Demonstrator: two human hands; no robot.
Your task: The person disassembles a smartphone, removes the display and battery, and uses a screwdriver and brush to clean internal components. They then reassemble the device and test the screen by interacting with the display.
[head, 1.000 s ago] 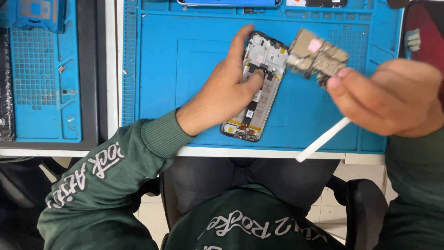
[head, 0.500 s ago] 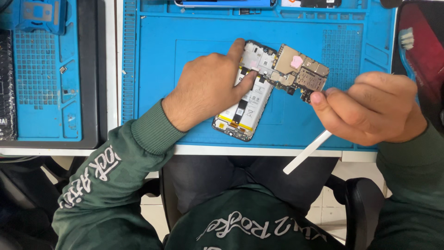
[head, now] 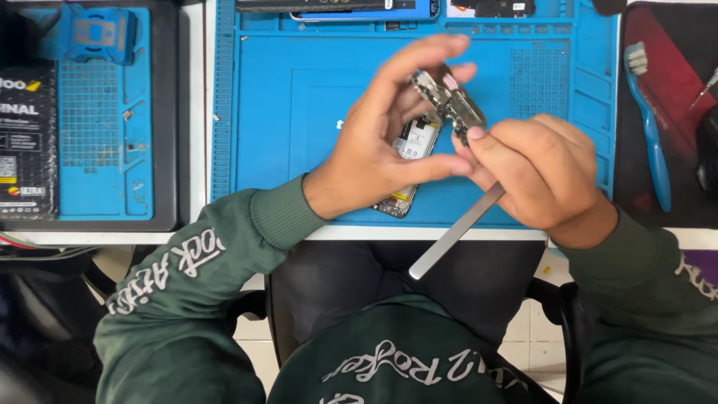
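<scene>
An opened phone [head: 407, 161] lies with its insides up on the blue work mat [head: 284, 127], mostly covered by my hands. Above it I hold a small circuit board [head: 447, 101] raised off the mat. My left hand [head: 381, 146] curls round the board, index finger over its top and thumb beneath. My right hand [head: 542, 176] pinches the board's lower right end and also grips a flat metal pry tool [head: 456, 233], which sticks out down-left past the table edge.
A blue brush [head: 648, 112] lies on a dark red mat [head: 673, 67] at the right. A second blue mat [head: 101, 127] and a dark printed box [head: 19, 142] lie at the left. Another phone [head: 359, 7] rests at the far edge.
My left hand has left the phone and closed round the circuit board. Both hands have come together above the phone, and the board has tilted more upright.
</scene>
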